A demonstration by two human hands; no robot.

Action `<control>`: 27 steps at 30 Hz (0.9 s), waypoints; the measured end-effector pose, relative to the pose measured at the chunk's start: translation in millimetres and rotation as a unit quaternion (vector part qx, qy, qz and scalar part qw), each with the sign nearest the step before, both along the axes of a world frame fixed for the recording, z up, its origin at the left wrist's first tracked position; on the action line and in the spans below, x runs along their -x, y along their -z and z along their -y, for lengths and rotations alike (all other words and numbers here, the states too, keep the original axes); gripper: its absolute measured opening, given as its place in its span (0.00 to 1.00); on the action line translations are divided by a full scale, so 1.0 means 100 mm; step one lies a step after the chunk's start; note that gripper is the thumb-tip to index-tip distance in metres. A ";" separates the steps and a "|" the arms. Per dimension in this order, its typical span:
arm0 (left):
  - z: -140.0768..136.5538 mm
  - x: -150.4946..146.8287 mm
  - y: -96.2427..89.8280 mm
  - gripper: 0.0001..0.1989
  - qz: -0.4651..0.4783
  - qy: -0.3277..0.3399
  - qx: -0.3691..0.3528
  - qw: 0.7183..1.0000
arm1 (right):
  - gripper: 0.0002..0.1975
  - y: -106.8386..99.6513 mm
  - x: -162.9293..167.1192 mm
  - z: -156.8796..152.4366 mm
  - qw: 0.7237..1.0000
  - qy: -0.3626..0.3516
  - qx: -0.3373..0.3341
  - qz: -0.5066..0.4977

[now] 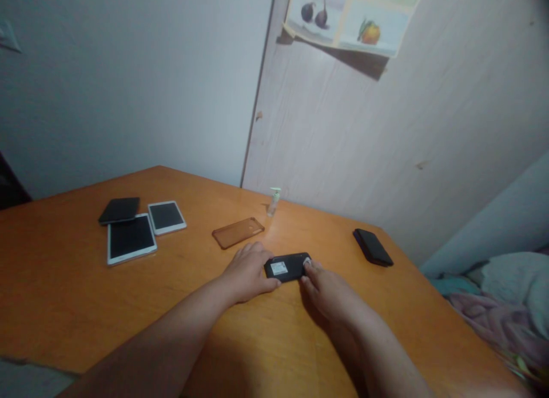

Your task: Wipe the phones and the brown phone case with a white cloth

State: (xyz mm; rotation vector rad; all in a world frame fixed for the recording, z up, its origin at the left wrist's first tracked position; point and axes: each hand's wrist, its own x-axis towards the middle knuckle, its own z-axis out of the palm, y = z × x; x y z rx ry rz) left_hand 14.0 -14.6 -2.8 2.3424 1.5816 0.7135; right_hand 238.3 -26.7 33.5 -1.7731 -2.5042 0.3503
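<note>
A black smartphone (294, 266) lies on the wooden table with a white label facing up. My left hand (247, 273) grips its left end, thumb along the near edge and fingers at the far side. The fingers of my right hand (332, 292) are pinched together and press a small white wad (306, 262) onto the phone's right end; whether it is cloth, tissue or cotton I cannot tell. Just beyond my left hand lies a clear brownish phone case (239, 233). A small clear pump bottle (273, 206) with a pale green top stands farther back.
On the left of the table (180, 306) lie a white-framed tablet (131, 238), a smaller white-framed tablet (167, 217) and a dark flat device (120, 210) overlapping the larger one. A black folded case or wallet (373, 247) lies at the right. Walls rise behind the table.
</note>
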 end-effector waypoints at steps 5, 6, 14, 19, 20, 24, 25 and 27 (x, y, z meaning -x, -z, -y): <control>0.00 0.00 0.01 0.22 0.004 0.002 -0.007 1.000 | 0.29 -0.07 0.16 0.25 0.993 -0.114 0.030 -0.029; 0.00 0.00 0.01 0.21 0.003 0.004 -0.007 1.000 | 0.29 -0.09 0.17 0.27 0.990 -0.129 0.035 -0.037; 0.00 0.00 -0.04 0.24 -0.011 0.010 0.015 1.000 | 0.27 -0.11 0.05 0.11 0.999 -0.025 -0.002 0.021; 0.02 0.01 -0.06 0.23 -0.024 0.017 0.023 0.999 | 0.26 -0.15 0.22 0.29 0.988 -0.141 0.023 -0.059; 0.02 0.01 -0.07 0.22 -0.026 0.016 0.025 0.999 | 0.25 -0.15 0.21 0.28 0.987 -0.145 0.025 -0.069; 0.02 0.02 -0.06 0.23 -0.029 0.013 0.025 0.999 | 0.26 -0.11 0.08 0.14 0.998 -0.045 -0.001 -0.034; 0.01 0.02 -0.06 0.23 -0.029 0.013 0.026 0.999 | 0.26 -0.09 0.06 0.11 0.999 -0.024 -0.009 -0.026; 0.01 0.02 -0.06 0.23 -0.029 0.013 0.029 0.999 | 0.26 -0.07 0.08 0.11 0.999 -0.025 -0.016 -0.030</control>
